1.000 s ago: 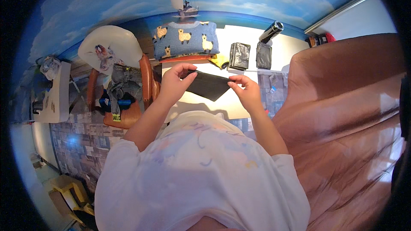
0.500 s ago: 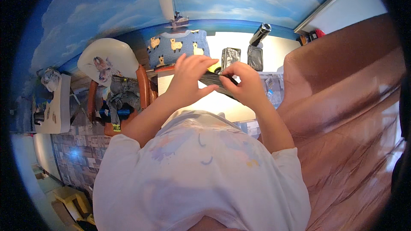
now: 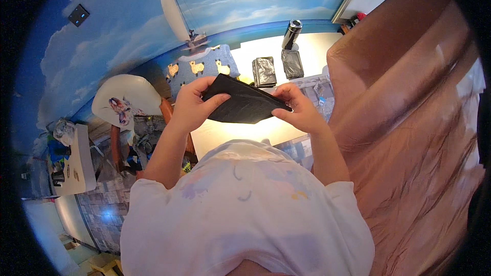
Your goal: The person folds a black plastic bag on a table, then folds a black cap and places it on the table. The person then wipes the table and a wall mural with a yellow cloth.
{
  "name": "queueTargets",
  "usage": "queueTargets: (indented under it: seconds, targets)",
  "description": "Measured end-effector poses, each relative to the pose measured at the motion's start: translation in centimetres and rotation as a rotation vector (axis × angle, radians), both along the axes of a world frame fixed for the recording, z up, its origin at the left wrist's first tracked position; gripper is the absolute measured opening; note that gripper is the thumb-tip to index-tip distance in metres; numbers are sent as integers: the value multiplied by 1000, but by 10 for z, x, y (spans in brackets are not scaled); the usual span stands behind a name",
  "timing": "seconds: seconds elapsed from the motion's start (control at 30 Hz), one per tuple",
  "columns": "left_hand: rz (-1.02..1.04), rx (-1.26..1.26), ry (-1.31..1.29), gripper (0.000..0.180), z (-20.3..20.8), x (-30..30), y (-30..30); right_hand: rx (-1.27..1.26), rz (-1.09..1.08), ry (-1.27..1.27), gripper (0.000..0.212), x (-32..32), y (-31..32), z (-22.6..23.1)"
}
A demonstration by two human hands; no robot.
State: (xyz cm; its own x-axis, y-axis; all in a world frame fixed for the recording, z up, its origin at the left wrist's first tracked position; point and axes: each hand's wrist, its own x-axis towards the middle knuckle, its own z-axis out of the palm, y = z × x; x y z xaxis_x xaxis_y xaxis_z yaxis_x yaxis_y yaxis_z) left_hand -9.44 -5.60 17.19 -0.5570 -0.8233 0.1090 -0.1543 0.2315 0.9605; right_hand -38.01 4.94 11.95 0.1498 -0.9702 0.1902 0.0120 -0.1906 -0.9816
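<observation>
Both of my hands hold a flat folded black plastic bag in front of my chest, above a pale tabletop. My left hand grips its left end with the thumb on top. My right hand pinches its right edge. The bag is tilted, left end higher. Two folded black bags lie farther back on the table beside a dark roll.
A blue cushion with yellow animal shapes sits at the table's far left. A pale round chair back and wooden chair frame stand to my left. A large brown curtain fills the right side. A white shelf with small items is at far left.
My hands lifted the black bag off the table and brought it closer to my chest. The bag is now more spread out between them than half a second ago.
</observation>
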Motion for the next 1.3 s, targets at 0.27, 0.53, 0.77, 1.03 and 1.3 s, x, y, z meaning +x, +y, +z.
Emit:
queueTargets:
  seconds: [0.27,0.53,0.77,1.03,1.3]
  targets:
    - [80,42,154,33,-12,10,9,-207,-209,261,19,2,2,6]
    - [155,-666,-64,59,1,16,18,-375,-206,699,17,26,-1,54]
    - [-223,-311,-218,36,-2,-16,17,-633,44,912,16,47,-10,65]
    - [-245,101,-95,23,-25,-24,23,-519,-61,744,14,43,-6,53]
    - [-85,129,-14,20,-27,-27,29,-269,-221,390,17,46,4,41]
